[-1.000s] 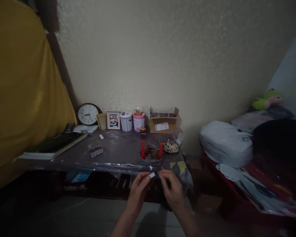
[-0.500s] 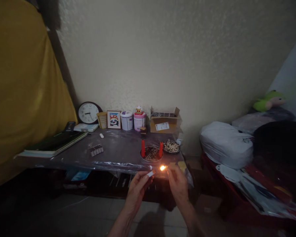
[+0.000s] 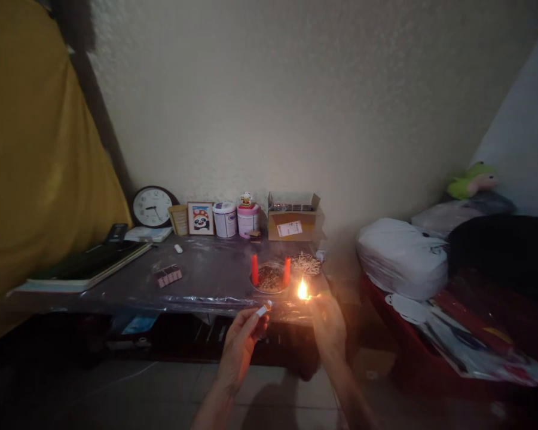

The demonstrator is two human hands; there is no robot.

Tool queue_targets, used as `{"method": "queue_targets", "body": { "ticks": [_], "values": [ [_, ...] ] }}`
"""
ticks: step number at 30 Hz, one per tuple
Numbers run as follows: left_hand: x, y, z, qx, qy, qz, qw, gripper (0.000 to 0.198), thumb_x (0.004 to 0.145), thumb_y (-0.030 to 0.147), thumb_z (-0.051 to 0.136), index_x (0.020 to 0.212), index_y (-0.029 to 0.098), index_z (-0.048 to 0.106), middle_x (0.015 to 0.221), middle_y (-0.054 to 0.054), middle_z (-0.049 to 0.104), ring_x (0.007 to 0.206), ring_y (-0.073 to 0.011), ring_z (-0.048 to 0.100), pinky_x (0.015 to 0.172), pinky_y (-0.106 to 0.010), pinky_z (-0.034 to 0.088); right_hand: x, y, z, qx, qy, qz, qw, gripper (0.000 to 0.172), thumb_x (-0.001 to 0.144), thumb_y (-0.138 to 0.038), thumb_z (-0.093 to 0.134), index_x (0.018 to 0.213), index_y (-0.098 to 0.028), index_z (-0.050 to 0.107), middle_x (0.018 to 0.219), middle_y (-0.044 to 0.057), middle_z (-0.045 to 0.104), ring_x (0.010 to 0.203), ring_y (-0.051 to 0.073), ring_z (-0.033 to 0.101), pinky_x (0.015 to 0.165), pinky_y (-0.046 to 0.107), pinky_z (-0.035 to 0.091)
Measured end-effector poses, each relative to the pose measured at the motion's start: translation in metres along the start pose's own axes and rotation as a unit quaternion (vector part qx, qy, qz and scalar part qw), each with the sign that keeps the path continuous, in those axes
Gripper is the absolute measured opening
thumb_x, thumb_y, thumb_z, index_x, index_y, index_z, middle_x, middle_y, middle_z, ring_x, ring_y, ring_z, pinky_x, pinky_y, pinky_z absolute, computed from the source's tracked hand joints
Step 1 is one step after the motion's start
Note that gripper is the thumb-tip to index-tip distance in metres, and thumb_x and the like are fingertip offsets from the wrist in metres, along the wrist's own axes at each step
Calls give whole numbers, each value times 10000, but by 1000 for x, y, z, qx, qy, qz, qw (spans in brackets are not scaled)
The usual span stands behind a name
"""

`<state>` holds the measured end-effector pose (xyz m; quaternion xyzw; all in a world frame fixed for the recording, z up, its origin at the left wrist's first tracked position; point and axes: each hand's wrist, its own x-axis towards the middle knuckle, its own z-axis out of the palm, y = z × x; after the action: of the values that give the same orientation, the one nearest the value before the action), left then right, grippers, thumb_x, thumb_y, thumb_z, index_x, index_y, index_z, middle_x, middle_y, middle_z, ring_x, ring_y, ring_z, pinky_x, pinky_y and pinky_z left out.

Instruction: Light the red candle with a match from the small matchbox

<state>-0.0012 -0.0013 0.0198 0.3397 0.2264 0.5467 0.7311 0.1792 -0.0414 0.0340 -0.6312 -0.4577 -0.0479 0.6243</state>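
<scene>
My left hand [image 3: 241,341] pinches a small white and orange matchbox [image 3: 263,310] just in front of the table's edge. In my right hand [image 3: 329,327] a burning match [image 3: 312,297] points left, its bright flame [image 3: 303,290] standing tall at the tip. Beyond the hands, a round dish [image 3: 269,292] of dark grains sits on the table. Two red candles, a left one [image 3: 254,270] and a right one [image 3: 287,271], stand upright at its sides; neither shows a flame. Behind the match flame lies a plate of pale sticks [image 3: 305,263].
A plastic-covered dark table [image 3: 215,272] bears a wall clock [image 3: 152,206], a framed panda picture [image 3: 201,218], two tins, an open cardboard box [image 3: 291,229] and a pink segmented block [image 3: 169,276]. White bags [image 3: 403,257] are piled at right; a yellow curtain [image 3: 45,149] hangs at left.
The match flame has grown taller and brighter. My right hand has drawn away from the matchbox, widening the gap between the hands. The view has shifted slightly to the right.
</scene>
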Motion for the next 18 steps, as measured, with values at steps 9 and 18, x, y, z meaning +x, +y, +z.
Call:
{"method": "queue_targets", "body": {
  "ticks": [9,18],
  "values": [
    [0,2,0,11,3,2,1000,178,711,309,665,809,161,645,887,-44,686,820,-145,611,776,-279,451,4,10,2,33,-14,-38,999,178,819,-351,509,727,-214,575,792,25,573,802,183,530,746,305,412],
    [3,-1,-1,11,21,-5,1000,209,669,326,697,779,157,642,878,-57,692,789,-153,616,735,-281,464,5,6,-1,48,-16,-52,997,146,836,-318,510,748,-219,573,832,21,572,827,174,534,745,290,415]
  ]
}}
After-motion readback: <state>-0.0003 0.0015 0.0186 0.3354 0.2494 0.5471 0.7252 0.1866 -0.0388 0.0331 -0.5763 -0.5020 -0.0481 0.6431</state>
